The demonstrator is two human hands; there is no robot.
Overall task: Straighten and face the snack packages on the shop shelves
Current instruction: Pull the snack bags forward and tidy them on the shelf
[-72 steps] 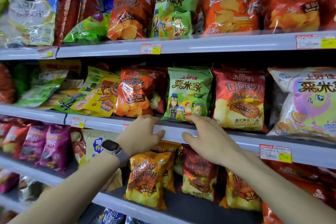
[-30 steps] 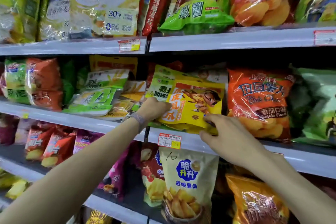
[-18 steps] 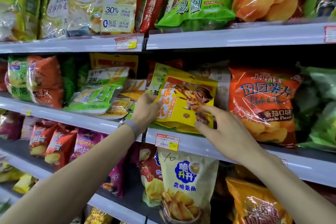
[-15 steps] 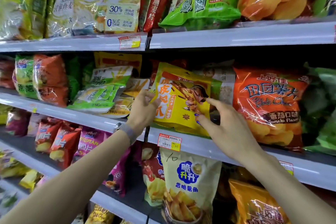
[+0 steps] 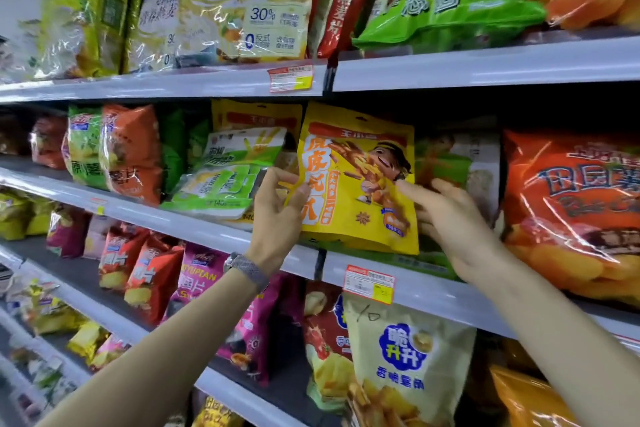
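- Fingers (image 5: 294,189) of the left hand (image 5: 277,218) pinch the yellow package (image 5: 360,180) edge, keeping it upright.
- Right hand (image 5: 450,218) fingers are spread wide on its other side, to steady it facing front on the shelf (image 5: 433,291).

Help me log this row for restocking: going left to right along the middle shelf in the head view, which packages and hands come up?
green-and-orange chip bags → tilted green-and-white bags → left hand → yellow pouch standing upright → right hand → large orange chip bag.
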